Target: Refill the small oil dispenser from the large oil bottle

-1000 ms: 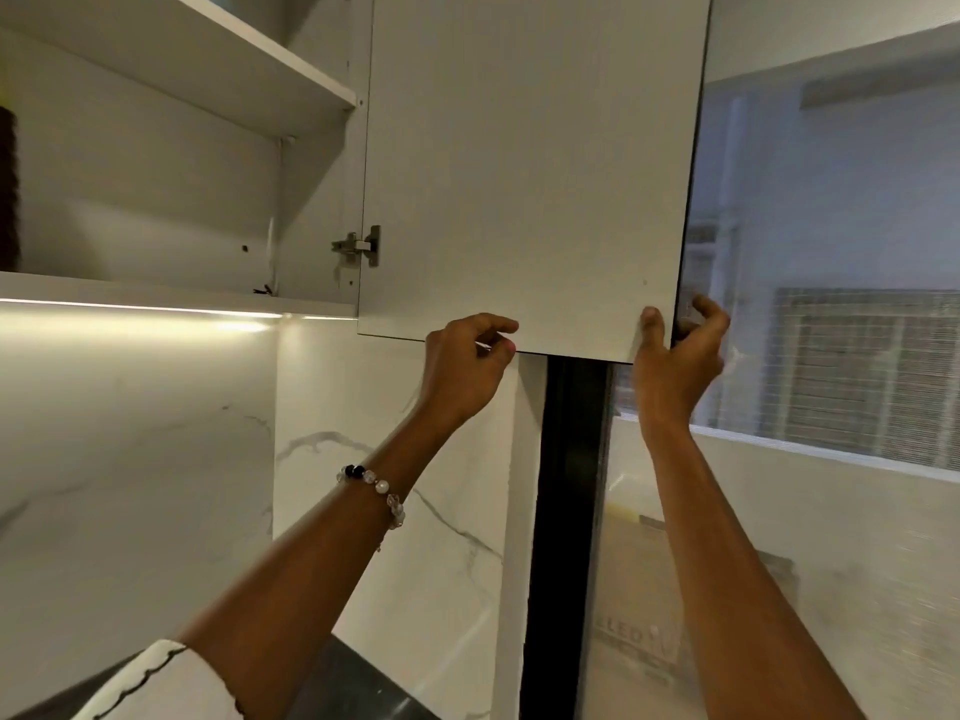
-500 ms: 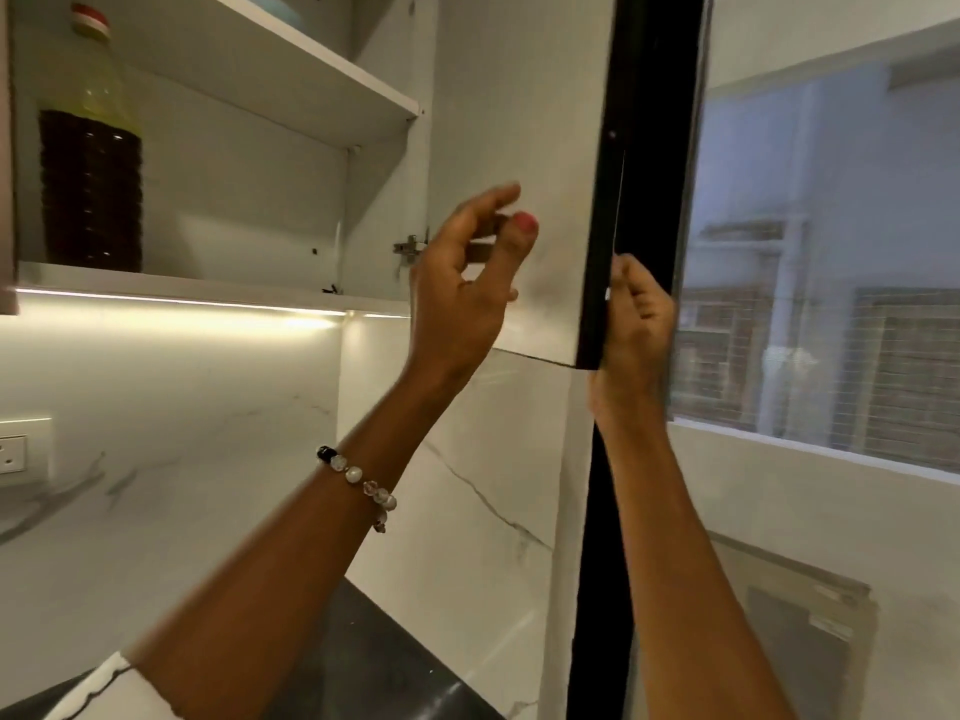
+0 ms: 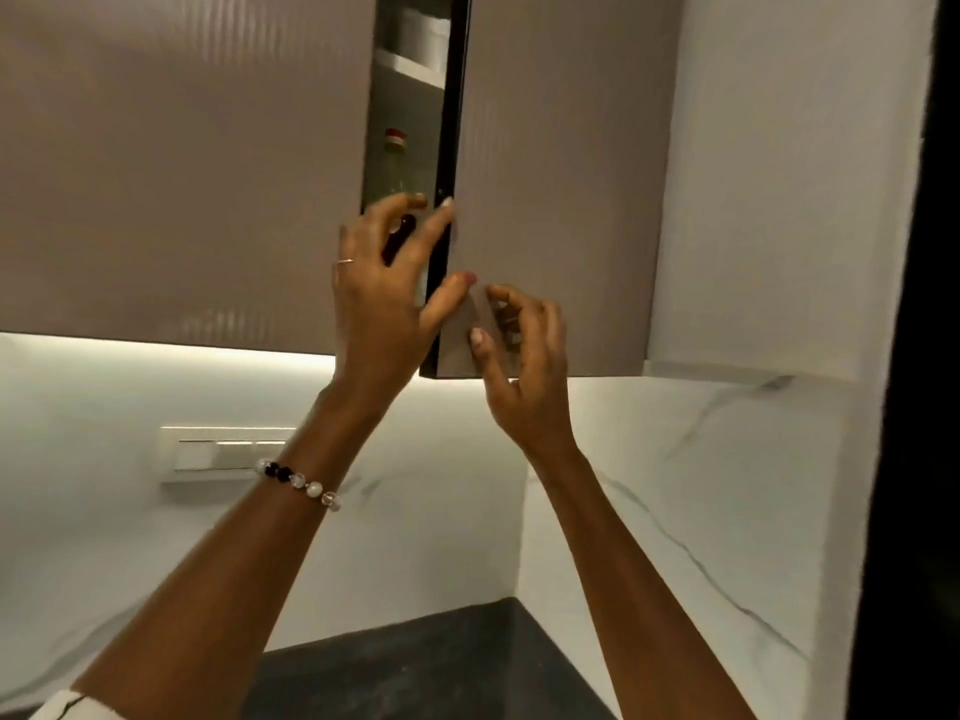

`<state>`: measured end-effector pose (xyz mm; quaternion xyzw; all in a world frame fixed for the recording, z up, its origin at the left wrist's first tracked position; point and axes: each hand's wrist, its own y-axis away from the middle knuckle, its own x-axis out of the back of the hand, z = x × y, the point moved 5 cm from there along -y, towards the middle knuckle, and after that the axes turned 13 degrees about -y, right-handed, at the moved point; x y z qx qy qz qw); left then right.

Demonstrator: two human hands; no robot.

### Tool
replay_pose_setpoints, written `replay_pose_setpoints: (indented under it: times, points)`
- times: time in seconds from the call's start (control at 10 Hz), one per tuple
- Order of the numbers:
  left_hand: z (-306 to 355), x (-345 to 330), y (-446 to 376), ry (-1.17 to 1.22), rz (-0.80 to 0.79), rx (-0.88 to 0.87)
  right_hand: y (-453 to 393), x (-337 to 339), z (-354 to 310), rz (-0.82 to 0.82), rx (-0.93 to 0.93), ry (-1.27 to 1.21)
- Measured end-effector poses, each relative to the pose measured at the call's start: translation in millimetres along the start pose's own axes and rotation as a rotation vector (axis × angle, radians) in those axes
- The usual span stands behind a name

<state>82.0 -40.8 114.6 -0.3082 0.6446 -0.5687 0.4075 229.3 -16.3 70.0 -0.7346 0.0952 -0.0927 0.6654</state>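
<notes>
The large oil bottle [image 3: 396,166], with a red cap, stands inside the upper cabinet and shows only through a narrow gap between the two doors. My left hand [image 3: 384,304] is raised at that gap, fingers spread, with a fingertip and the thumb touching the edge of the right door [image 3: 561,174]. My right hand [image 3: 524,371] hovers at that door's lower corner, fingers loosely curled, holding nothing. The small oil dispenser is not in view.
The left cabinet door [image 3: 182,174] is closed, with a light strip glowing under it. A switch panel [image 3: 223,454] sits on the white marble wall. Below lies a dark countertop [image 3: 415,667]. A dark vertical frame [image 3: 924,407] bounds the right side.
The right cabinet door has swung from wide open to almost closed. Both hands moved with it toward the centre gap, and the bottle is now mostly hidden.
</notes>
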Motion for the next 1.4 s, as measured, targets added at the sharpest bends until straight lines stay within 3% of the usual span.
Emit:
replay_pose_setpoints:
  times: [0.2, 0.4, 0.6, 0.7, 0.9, 1.1, 1.2, 1.4]
  points:
    - [-50, -15, 17, -0.567, 0.037, -0.347, 7, -50, 38, -0.030, 0.064, 0.207]
    - [-95, -37, 31, -0.864, -0.180, -0.350, 15, -85, 75, -0.160, 0.073, 0.313]
    - [-113, -50, 39, -0.863, -0.399, -0.318, 17, -104, 97, -0.236, 0.051, 0.341]
    - [-115, -53, 41, -0.924, -0.414, -0.353, 19, -107, 102, -0.229, 0.049, 0.344]
    - [-116, -62, 46, -0.696, -0.580, -0.233, 19, -106, 104, -0.265, 0.018, 0.323]
    - [-112, -39, 68, -0.586, -0.408, -0.177, 13, -101, 89, -0.247, -0.059, 0.265]
    - [-112, -21, 80, -0.586, -0.338, -0.110, 7, -94, 81, -0.119, -0.101, 0.211]
    - [-112, -4, 85, -0.700, -0.374, -0.111, 14, -94, 73, -0.127, -0.290, 0.201]
